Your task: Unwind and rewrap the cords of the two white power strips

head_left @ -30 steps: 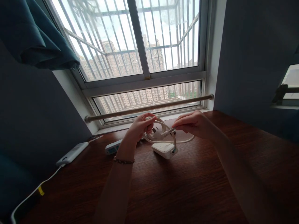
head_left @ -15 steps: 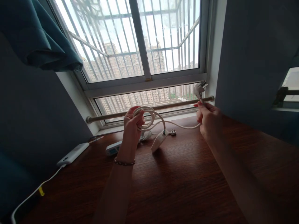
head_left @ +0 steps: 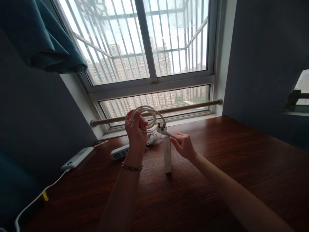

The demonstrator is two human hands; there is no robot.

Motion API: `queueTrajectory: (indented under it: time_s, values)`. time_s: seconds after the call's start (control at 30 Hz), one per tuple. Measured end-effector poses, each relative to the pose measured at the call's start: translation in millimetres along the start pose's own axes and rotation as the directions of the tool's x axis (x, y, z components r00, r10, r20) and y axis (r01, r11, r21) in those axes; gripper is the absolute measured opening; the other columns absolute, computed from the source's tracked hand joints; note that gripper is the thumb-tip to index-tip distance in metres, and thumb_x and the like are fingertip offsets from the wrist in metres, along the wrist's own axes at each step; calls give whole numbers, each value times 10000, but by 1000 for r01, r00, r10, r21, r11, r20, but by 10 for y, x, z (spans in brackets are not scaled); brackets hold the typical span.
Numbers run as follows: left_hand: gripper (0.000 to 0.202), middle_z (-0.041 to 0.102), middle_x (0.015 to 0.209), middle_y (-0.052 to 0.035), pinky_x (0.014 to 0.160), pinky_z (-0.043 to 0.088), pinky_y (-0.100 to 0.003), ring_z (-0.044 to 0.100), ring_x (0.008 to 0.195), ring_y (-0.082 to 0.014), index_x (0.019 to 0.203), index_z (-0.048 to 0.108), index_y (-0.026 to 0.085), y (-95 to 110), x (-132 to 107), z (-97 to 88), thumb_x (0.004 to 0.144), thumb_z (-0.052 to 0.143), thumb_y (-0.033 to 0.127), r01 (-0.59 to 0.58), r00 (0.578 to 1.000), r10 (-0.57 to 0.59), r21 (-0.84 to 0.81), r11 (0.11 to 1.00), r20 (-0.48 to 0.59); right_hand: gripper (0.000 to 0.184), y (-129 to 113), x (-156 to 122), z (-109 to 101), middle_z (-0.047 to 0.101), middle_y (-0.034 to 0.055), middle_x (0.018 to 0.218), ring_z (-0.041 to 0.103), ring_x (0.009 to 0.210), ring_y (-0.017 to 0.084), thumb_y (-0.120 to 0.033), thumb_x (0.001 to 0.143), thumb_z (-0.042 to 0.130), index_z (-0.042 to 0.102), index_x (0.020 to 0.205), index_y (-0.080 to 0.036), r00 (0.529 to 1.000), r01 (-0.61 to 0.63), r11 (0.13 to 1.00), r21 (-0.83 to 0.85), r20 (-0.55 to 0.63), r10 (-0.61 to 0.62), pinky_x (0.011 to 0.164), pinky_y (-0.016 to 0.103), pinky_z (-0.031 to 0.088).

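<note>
While the white power strip [head_left: 167,154] stands on end on the desk [head_left: 193,193], hanging from its cord, the right hand [head_left: 183,145] pinches the cord just behind the plug [head_left: 161,129], steering it toward the coil. The left hand [head_left: 135,129] is fisted around the coiled cord [head_left: 147,113], keeping the loops together. Farther back lie a second strip [head_left: 119,152] and the window rail [head_left: 188,106]

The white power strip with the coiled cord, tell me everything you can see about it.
The white power strip looks like smooth plastic, a slim oblong block standing on end, its lower end on the wooden desk. Its white cord is gathered in loops gripped in the left hand, held above the desk. The right hand pinches the cord just behind the plug, whose dark pins point up and left, beside the strip's top.
</note>
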State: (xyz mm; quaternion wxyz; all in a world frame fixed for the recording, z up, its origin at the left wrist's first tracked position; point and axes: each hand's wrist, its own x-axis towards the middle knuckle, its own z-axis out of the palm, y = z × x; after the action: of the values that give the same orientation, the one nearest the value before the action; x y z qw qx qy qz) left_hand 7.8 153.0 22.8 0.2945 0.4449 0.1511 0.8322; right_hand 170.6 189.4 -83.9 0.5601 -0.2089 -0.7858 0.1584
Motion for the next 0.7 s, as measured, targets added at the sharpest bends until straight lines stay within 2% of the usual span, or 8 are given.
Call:
queueTrajectory:
  time_s: [0.07, 0.17, 0.23, 0.3, 0.37, 0.47, 0.6, 0.7]
  values:
    - [228, 267, 466, 97, 422, 211, -186, 194, 424, -43, 745, 448, 177, 44, -28, 38, 750, 673, 213, -20, 998, 20, -11, 1000, -55, 418, -47, -57, 69, 525, 42, 692, 417, 517, 114, -515, 823, 593, 606, 894, -103, 999, -34, 999, 26, 2, 34, 546, 248, 324]
    - [291, 248, 478, 90, 433, 223, -184, 172, 434, -42, 653, 389, 165, 116, -70, 84, 768, 654, 209, -57, 994, 54, -33, 998, -94, 810, -128, -118, 188, 598, 76, 909, 419, 494, 101, -554, 610, 768, 446, 1228, -142, 989, -136, 988, 77, 75, 130, 509, 233, 341]
    - [348, 230, 479, 86, 435, 225, -184, 161, 439, -43, 605, 346, 160, 151, -88, 99, 781, 640, 221, -72, 995, 68, -45, 996, -71, 877, -159, -143, 278, 585, 104, 1027, 440, 520, 103, -496, 563, 808, 366, 1245, -165, 979, -184, 976, 118, 111, 171, 510, 230, 352]
    - [383, 231, 474, 81, 435, 231, -187, 165, 437, -43, 574, 319, 159, 169, -92, 102, 804, 614, 241, -63, 998, 62, -44, 997, -32, 768, -179, -145, 347, 594, 84, 965, 463, 545, 113, -402, 574, 814, 361, 1147, -166, 969, -242, 941, 238, 107, 222, 501, 221, 348]
    - [379, 258, 467, 76, 441, 251, -189, 196, 432, -43, 570, 326, 158, 176, -84, 94, 828, 583, 261, -64, 998, 64, -8, 998, -8, 673, -213, -112, 362, 593, 60, 913, 515, 606, 128, -319, 587, 812, 337, 1042, -173, 944, -325, 802, 501, 120, 307, 523, 215, 383]
    - [295, 329, 455, 78, 468, 313, -200, 262, 420, -48, 633, 406, 164, 178, -58, 61, 837, 573, 297, -123, 991, 129, 153, 980, -26, 588, -319, -1, 257, 583, 34, 872, 567, 729, 134, -261, 619, 804, 340, 969, -167, 903, -348, 429, 834, 175, 392, 629, 208, 451]
    - [242, 424, 424, 72, 410, 302, -219, 313, 363, -62, 716, 487, 165, 164, -5, -14, 808, 601, 357, -127, 992, 128, 368, 921, 23, 464, -465, 160, -35, 356, -68, 494, 255, 374, 29, -387, 665, 778, 403, 773, -136, 857, -336, 146, 930, 238, 457, 365, 132, 218]
    - [275, 424, 401, 66, 379, 291, -217, 325, 348, -68, 695, 493, 160, 146, 35, -61, 782, 624, 385, -49, 996, 14, 435, 899, 83, 472, -489, 238, -267, 523, 26, 631, 403, 436, 88, -572, 765, 603, 519, 850, -115, 781, -498, -60, 865, 477, 403, 389, 182, 305]
